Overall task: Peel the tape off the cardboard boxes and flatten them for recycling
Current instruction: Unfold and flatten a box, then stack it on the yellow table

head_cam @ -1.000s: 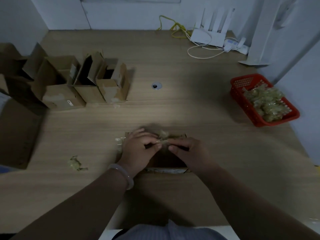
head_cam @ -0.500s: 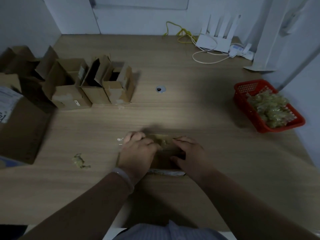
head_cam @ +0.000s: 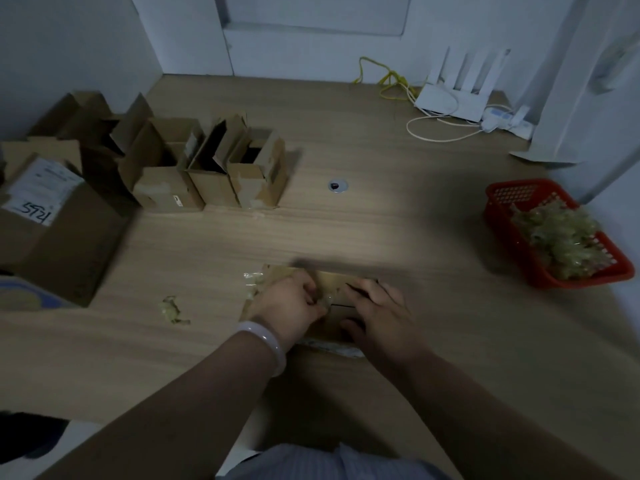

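pinching tape [head_cam: 322, 301] on the box [head_cam: 333, 280], our left hand [head_cam: 289, 303] peels. our right hand [head_cam: 379, 313] lies flat beside it, steadying the box.

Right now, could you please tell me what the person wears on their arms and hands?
Both hands are bare, with no gloves, and no sleeves reach the forearms. The left hand has a pale, smooth bangle at its wrist; the right hand wears nothing.

A single head-worn wide-angle view looks forward and down, close above the desk [head_cam: 398, 220], toward the far wall.
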`<control>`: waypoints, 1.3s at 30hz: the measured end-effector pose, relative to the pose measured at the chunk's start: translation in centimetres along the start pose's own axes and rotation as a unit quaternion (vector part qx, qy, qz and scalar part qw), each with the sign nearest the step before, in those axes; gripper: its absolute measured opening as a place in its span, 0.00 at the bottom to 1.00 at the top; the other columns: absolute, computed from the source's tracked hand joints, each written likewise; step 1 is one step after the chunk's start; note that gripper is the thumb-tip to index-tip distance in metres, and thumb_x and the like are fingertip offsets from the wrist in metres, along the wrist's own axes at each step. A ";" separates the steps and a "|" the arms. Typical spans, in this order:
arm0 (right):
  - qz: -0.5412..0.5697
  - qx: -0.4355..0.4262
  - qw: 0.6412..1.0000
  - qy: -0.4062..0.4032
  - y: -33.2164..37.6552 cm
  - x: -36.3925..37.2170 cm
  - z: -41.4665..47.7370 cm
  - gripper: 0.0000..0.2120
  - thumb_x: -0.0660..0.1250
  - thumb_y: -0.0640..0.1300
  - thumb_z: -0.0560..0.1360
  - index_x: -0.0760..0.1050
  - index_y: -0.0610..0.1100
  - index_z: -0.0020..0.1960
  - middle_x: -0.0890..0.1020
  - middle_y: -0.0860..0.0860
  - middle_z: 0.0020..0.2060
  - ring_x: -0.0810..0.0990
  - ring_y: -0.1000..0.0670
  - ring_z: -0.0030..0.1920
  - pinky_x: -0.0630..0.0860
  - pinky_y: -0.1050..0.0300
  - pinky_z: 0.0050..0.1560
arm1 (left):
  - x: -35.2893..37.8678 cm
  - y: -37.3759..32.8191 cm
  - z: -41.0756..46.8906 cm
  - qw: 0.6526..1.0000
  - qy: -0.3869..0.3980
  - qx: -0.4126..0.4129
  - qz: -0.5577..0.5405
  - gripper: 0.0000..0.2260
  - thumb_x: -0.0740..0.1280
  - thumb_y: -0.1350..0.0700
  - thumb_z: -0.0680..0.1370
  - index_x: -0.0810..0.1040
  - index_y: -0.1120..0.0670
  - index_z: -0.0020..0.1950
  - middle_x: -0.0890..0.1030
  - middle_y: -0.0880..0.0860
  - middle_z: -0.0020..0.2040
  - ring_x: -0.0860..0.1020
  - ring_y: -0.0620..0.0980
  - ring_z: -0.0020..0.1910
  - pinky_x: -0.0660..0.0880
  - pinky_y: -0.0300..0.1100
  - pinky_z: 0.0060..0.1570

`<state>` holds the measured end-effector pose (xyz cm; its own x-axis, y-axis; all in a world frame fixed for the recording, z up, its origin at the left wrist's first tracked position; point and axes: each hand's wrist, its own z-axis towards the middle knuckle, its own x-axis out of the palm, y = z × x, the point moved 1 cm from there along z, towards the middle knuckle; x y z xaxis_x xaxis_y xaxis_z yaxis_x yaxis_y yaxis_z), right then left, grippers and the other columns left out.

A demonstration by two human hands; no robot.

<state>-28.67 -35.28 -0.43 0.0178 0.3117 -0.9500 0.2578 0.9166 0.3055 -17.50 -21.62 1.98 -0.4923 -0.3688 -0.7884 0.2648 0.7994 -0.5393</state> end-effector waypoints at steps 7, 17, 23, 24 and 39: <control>0.007 -0.039 0.999 0.037 -0.4 0.6 0.9 0.27 0.58 0.56 0.79 0.57 0.55 0.76 0.53 0.58 0.77 0.47 0.54 0.77 0.50 0.56 0.73 | 0.8 -1.3 -0.6 0.990 -0.035 0.031 0.131 0.07 0.63 0.49 0.78 0.77 0.49 0.52 0.78 0.52 0.55 0.76 0.54 0.55 0.73 0.46 0.55; -0.009 -0.037 0.999 0.012 -0.8 1.5 0.6 0.26 0.54 0.59 0.79 0.57 0.57 0.76 0.54 0.60 0.77 0.48 0.55 0.77 0.53 0.54 0.72 | -2.3 1.7 -1.0 0.977 -0.193 0.076 0.051 0.03 0.70 0.62 0.70 0.78 0.57 0.42 0.76 0.57 0.44 0.76 0.60 0.43 0.71 0.45 0.41; -0.021 -0.032 0.999 0.007 -0.5 1.5 0.7 0.26 0.54 0.59 0.79 0.57 0.57 0.76 0.53 0.60 0.77 0.48 0.55 0.77 0.52 0.52 0.71 | -1.4 1.4 -1.7 0.944 -0.082 0.210 0.240 0.12 0.61 0.51 0.79 0.81 0.53 0.55 0.78 0.55 0.56 0.77 0.57 0.54 0.71 0.44 0.55; -0.024 -0.031 0.999 0.005 -0.4 1.5 0.6 0.26 0.54 0.59 0.79 0.57 0.57 0.76 0.53 0.60 0.77 0.48 0.55 0.77 0.51 0.53 0.71 | -1.1 1.5 -1.8 0.951 -0.062 0.196 0.233 0.13 0.59 0.49 0.80 0.81 0.52 0.56 0.78 0.54 0.57 0.76 0.55 0.55 0.70 0.43 0.56; -0.013 -0.112 0.993 0.045 0.5 1.6 1.8 0.33 0.53 0.61 0.79 0.49 0.48 0.79 0.49 0.52 0.78 0.44 0.54 0.77 0.39 0.56 0.76 | -0.7 1.2 -0.6 0.989 -0.074 0.038 0.120 0.07 0.65 0.52 0.77 0.77 0.53 0.50 0.78 0.56 0.53 0.75 0.55 0.54 0.69 0.42 0.52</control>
<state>-26.76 -34.76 -1.87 -0.0745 0.2994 -0.9512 0.0349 0.9541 0.2976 -17.30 -20.12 2.02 -0.2813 -0.2425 -0.9285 0.4244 0.8363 -0.3470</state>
